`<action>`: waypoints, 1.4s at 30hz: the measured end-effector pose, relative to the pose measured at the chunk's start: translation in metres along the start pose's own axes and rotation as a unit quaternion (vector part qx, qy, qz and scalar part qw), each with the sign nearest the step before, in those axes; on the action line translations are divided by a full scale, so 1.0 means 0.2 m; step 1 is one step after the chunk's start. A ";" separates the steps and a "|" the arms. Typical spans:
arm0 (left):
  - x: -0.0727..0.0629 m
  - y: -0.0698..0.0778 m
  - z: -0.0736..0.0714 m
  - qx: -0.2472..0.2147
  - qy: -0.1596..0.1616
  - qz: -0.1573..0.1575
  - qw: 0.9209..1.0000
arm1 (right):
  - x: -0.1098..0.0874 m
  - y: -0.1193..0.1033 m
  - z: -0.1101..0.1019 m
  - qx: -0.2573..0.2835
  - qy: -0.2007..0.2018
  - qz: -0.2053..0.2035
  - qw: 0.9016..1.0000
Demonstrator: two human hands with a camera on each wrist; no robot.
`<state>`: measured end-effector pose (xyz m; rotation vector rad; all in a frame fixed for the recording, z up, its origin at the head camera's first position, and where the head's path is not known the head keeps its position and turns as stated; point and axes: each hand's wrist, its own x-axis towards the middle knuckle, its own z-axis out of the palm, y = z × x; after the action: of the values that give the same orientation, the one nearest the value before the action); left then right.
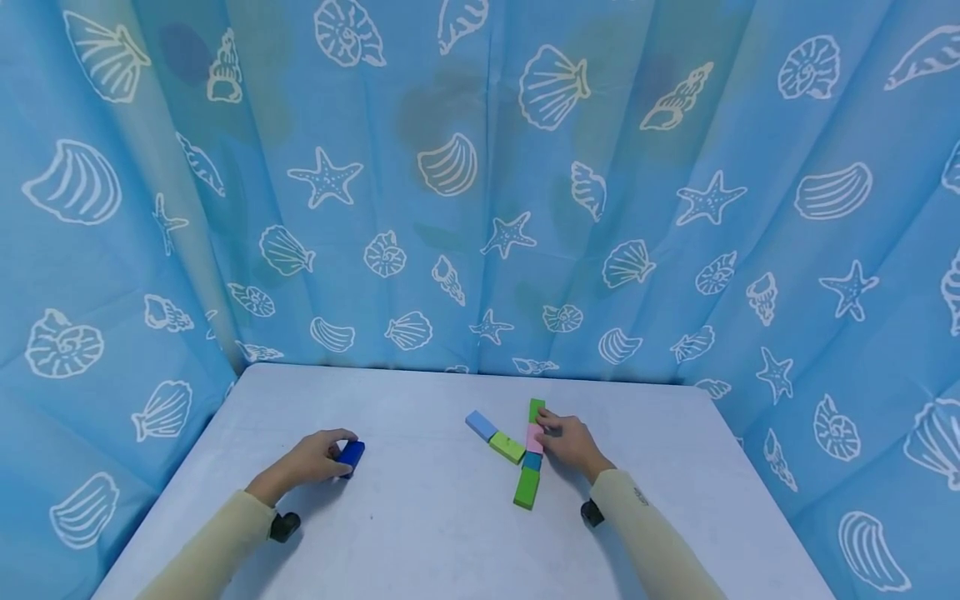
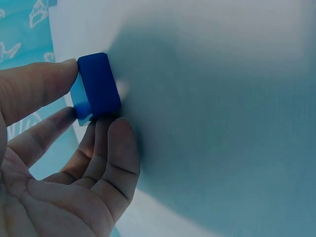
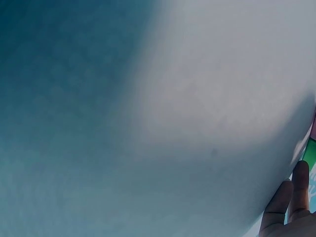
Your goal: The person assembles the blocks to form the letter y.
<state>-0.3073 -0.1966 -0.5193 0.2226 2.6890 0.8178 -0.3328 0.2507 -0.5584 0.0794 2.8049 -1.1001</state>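
At the left of the table, my left hand (image 1: 311, 458) pinches a dark blue block (image 1: 350, 457) between thumb and fingers. The left wrist view shows this block (image 2: 99, 84) close up, its side face a lighter, shiny blue. My right hand (image 1: 573, 442) is at a pink block (image 1: 534, 437), its thumb and fingertips curled at the block's right side. A green block (image 1: 536, 409) lies beyond the pink one. Nearer are a teal block (image 1: 532, 461) and another green block (image 1: 527, 488), continuing the row. In the right wrist view only some fingers (image 3: 299, 190) appear.
Left of the row, a yellow-green block (image 1: 507, 447) and a light blue block (image 1: 481, 425) form a slanting line. All lie on a white table (image 1: 420, 533). A blue shell-patterned curtain (image 1: 480, 192) hangs behind it and at both sides.
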 end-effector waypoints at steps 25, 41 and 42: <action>-0.07 0.21 0.25 -0.020 -0.030 0.126 0.991 | -0.02 -0.01 -0.01 0.002 0.000 0.005 1.000; -0.09 0.42 0.42 -0.009 -0.099 0.221 0.970 | -0.01 -0.01 -0.01 0.009 -0.002 0.000 1.000; -0.10 0.44 0.43 -0.006 -0.103 0.224 0.969 | -0.01 -0.01 -0.01 0.009 -0.002 0.000 1.000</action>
<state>-0.2544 -0.0846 -0.5328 0.8860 2.4651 0.8754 -0.3306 0.2506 -0.5549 0.0790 2.7913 -1.1226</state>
